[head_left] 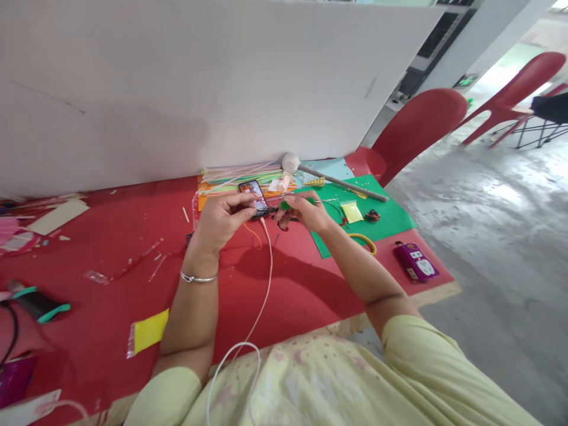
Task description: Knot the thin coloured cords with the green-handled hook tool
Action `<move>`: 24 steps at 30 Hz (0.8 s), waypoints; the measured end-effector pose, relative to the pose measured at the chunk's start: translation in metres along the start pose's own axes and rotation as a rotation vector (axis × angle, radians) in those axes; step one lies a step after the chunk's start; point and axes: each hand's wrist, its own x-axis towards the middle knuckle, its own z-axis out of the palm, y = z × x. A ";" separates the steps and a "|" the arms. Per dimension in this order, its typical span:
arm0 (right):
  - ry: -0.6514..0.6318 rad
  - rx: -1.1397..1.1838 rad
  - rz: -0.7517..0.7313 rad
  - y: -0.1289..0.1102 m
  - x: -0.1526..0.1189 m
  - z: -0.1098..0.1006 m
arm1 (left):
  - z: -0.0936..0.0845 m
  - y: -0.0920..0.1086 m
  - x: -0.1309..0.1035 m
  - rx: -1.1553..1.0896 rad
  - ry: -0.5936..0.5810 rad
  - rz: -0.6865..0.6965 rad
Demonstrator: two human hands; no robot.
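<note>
Fingers (237, 203) and thumb on the left hand (215, 223) are close together, with only a thin gap, pinching one end of a small dark strip (265, 212). That strip is between the two hands, at the near end of the phone (254, 190); I cannot tell if it touches the phone. On the right hand (306, 214), the thumb and a bent finger look squeezed on a green piece (286, 205). Its lower fingers curl under, and they are too small and blurry to tell if they touch the dark strip as well.

Some things could go wrong from here. The dark strip is little and only the fingertips have it, so a hard push from the right hand could make it pop out and drop on the phone or the red table (288, 278). If the hands pull different ways, the strip might bend or slip. A white cord (270, 260) runs from the bottom of the phone down to the shirt (319, 378), with a loop there. An arm that catches this cord could tug the phone. The yellow ring (369, 242) is just beside the right arm (355, 260), so a swing of that arm might knock it. The yellow packet (151, 331) by the left arm (189, 313) could get pushed too.
</note>
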 end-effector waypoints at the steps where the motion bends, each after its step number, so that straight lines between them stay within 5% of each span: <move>1: 0.000 0.001 0.004 0.000 0.000 0.000 | 0.000 0.000 0.000 0.008 -0.002 0.002; 24: 0.020 0.008 -0.004 0.006 -0.004 0.003 | 0.007 0.005 -0.004 -0.133 -0.018 -0.063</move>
